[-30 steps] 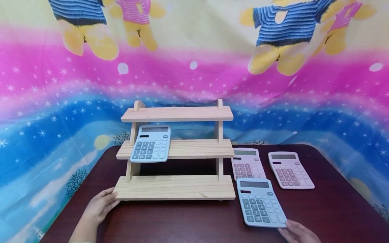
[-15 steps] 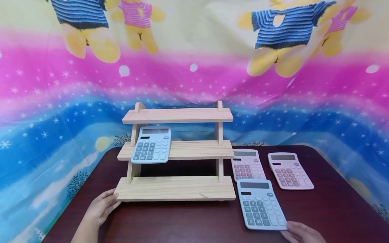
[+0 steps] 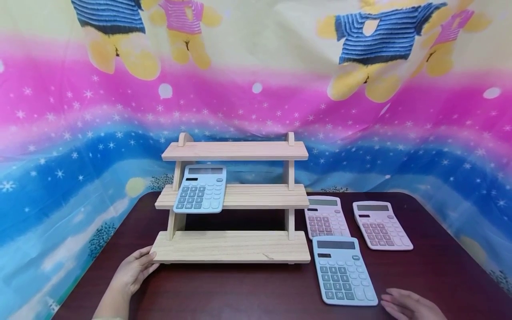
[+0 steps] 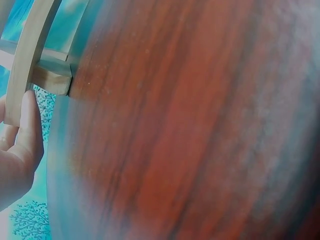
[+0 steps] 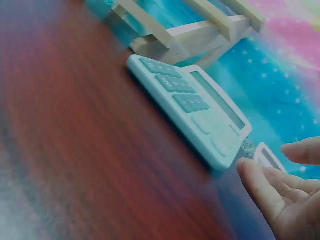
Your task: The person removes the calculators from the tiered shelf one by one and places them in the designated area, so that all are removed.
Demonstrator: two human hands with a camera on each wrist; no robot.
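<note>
A three-tier wooden display shelf (image 3: 232, 246) stands on the dark red table. My left hand (image 3: 134, 272) holds the left end of its bottom board, thumb and fingers on either side of the board (image 4: 22, 70) in the left wrist view. A light blue calculator (image 3: 200, 189) leans on the middle tier at the left. Another light blue calculator (image 3: 346, 271) lies at the shelf's front right corner, its top overlapping a pink calculator (image 3: 326, 218). My right hand (image 3: 412, 304) is just right of the nearer blue calculator, fingers loosely extended, holding nothing; a gap shows between them in the right wrist view.
A second pink calculator (image 3: 383, 224) lies farther right on the table (image 3: 224, 293). Behind the table hangs a backdrop cloth (image 3: 256, 111) with printed bears and snowflakes, close behind the shelf.
My right hand has let go of the near blue calculator's lower right corner and moved off to the right. The left hand stays on the shelf; the view shifts slightly.
</note>
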